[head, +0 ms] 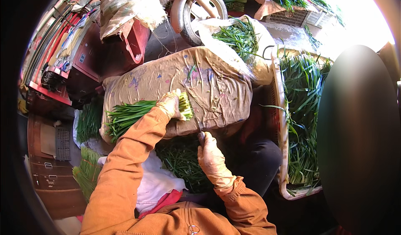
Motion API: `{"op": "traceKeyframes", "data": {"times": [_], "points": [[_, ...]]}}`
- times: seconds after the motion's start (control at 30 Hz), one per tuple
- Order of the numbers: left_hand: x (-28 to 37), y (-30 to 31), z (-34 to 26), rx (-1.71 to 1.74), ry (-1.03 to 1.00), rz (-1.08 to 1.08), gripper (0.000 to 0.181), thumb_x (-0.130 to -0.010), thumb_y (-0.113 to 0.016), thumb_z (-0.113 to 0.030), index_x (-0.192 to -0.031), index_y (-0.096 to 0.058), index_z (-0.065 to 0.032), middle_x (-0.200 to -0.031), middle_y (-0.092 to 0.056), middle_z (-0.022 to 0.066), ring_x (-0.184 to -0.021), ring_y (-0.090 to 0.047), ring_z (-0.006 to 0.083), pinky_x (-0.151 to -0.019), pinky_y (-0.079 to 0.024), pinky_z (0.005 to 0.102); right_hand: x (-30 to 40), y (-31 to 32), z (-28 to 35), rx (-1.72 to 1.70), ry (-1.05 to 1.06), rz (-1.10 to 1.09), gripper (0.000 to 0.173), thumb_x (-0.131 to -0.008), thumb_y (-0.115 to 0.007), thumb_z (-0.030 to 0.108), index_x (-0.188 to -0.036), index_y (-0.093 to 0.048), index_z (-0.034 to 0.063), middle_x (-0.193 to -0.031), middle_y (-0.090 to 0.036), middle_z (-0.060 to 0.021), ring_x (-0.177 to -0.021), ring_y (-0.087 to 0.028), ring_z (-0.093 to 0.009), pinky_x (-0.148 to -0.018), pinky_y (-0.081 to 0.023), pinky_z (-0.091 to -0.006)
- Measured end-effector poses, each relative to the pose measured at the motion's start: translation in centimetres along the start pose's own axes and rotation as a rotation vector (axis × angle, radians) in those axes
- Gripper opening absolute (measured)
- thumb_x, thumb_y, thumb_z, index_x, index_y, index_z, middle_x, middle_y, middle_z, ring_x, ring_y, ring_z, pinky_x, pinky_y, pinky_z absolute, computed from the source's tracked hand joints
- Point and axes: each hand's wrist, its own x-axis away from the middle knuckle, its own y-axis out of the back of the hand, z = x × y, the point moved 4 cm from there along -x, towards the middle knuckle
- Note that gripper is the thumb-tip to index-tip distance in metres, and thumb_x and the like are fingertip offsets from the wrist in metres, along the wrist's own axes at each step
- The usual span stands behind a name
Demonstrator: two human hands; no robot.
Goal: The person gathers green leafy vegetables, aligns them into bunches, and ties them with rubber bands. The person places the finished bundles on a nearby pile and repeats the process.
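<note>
Under my gloved left hand (169, 105) lies a bunch of garlic chives (133, 112), gripped near its pale cut stem ends, which point right. Its green leaves fan out to the left over a cloth-covered work surface (150, 72). My right hand (213, 160), also gloved, is closed around the handle of a knife (201, 130). The narrow blade points away from me, its tip just right of the stem ends; whether it touches them I cannot tell. Small stem trimmings (216, 98) are scattered over the cloth's right side.
At right stands a plastic crate (283, 160) packed with chives. An open bag (266, 44) of loose greens sits behind the work surface, near a wheel (203, 12). Loose leaves (184, 163) lie below my arms. A red cabinet (94, 52) stands at left; a blurred shape covers the far right.
</note>
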Motion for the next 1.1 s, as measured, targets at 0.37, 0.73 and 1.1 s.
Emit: {"op": "traceKeyframes", "data": {"times": [0.37,0.73,1.1], "points": [[-2.1,-4.4,2.9,0.097,-0.105,-0.006,0.076,-0.040,-0.088,-0.033,-0.100,-0.053,-0.0034,-0.094,-0.063,0.0159,-0.089,-0.062,0.0295,-0.079,-0.050,0.0370,1.3,-4.9,-2.4,-0.150,-0.342,0.127,0.029,-0.081,-0.053,0.003,-0.108,-0.042,-0.0003,-0.089,-0.053,-0.0203,-0.062,-0.060,-0.037,-0.051,-0.049,-0.0414],[-0.1,-1.3,-0.1,-0.091,-0.057,-0.079,0.066,-0.042,-0.083,-0.035,-0.093,-0.056,-0.0028,-0.091,-0.062,0.0177,-0.088,-0.061,0.0321,-0.078,-0.050,0.0388,-1.0,-3.9,0.5,0.184,-0.217,0.113,0.021,-0.084,-0.053,0.006,-0.101,-0.042,0.0032,-0.083,-0.055,-0.0219,-0.069,-0.062,-0.037,-0.055,-0.052,-0.0419],[-0.5,-1.3,-1.1,-0.074,-0.103,-0.051,0.060,-0.041,-0.082,-0.033,-0.088,-0.057,-0.0054,-0.088,-0.063,0.0157,-0.085,-0.062,0.0319,-0.076,-0.050,0.0391,-5.4,-7.7,-1.4,0.406,-0.120,0.031,0.024,-0.081,-0.057,0.009,-0.100,-0.044,0.0057,-0.080,-0.057,-0.0192,-0.065,-0.063,-0.037,-0.053,-0.052,-0.0412]]}}
